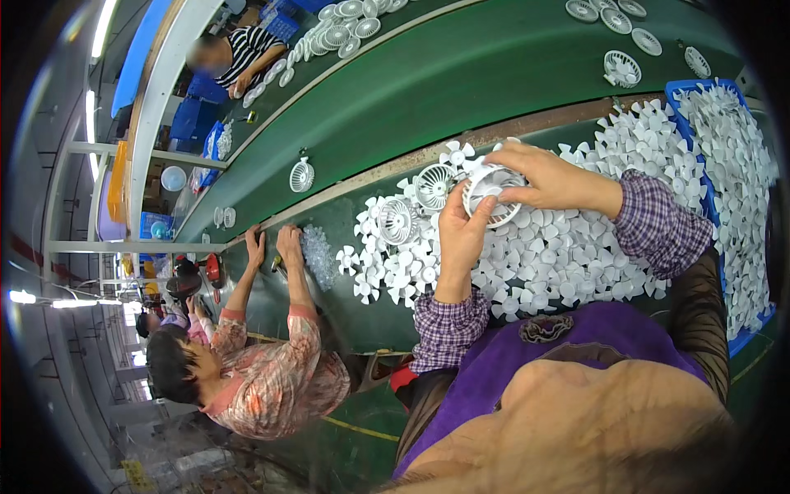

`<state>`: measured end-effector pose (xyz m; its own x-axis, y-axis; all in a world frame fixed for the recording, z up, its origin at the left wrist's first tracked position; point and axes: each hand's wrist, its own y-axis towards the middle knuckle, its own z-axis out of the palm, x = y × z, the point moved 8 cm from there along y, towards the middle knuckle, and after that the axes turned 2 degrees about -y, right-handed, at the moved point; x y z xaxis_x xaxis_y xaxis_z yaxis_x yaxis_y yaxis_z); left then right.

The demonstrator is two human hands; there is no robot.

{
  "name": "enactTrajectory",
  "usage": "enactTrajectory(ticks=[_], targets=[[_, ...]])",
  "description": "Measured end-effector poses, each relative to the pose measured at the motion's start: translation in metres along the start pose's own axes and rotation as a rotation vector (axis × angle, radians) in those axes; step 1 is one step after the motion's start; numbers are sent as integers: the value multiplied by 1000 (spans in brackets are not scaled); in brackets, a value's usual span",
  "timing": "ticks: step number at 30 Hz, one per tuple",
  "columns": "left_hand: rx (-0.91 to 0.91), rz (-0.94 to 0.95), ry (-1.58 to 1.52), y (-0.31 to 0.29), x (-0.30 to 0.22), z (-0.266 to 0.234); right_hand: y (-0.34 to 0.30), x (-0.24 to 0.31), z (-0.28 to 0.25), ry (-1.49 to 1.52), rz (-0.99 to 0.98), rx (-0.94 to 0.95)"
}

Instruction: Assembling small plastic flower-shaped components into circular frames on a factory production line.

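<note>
Both of my hands hold a round white fan cage point(485, 183) above a heap of loose parts. My left hand point(461, 239) grips its near left side, with the thumb pressed on the front. The fingers of my right hand point(555, 177) curl over the far right rim. Inside the cage white blades show in part; my fingers cover the rest. Just left of it lie two more white fan cages, one by the belt edge point(434, 186) and one nearer me point(397, 221). Below and around my hands spreads a pile of white three-bladed fan propellers point(568, 259).
A blue crate point(709, 198) full of propellers stands at right. Beyond the bench edge runs a green conveyor belt point(395, 111) carrying fan parts. To my left a co-worker point(271, 370) reaches onto the bench beside small clear pieces point(318, 257). Another person point(247, 62) stands across the belt.
</note>
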<state>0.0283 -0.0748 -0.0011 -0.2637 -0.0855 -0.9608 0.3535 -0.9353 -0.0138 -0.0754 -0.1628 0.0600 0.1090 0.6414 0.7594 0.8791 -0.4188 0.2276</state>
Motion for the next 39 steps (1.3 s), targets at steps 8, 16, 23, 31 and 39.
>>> enactTrajectory(ticks=[8, 16, 23, 31, 39], targets=[[29, -124, 144, -7, 12, -2, -3, -30, 22, 84, 210, 172], [-286, -27, 268, -4, -60, -111, -11, -214, -95, 209, 647, -167], [-130, 481, 346, 60, -200, -77, -38, -271, -163, -456, 498, -429], [-219, -62, 1217, 77, -54, -164, 7, -158, -46, -438, 320, 180], [77, -158, 1702, 108, 10, -133, -9, -176, -15, -406, 266, 190]])
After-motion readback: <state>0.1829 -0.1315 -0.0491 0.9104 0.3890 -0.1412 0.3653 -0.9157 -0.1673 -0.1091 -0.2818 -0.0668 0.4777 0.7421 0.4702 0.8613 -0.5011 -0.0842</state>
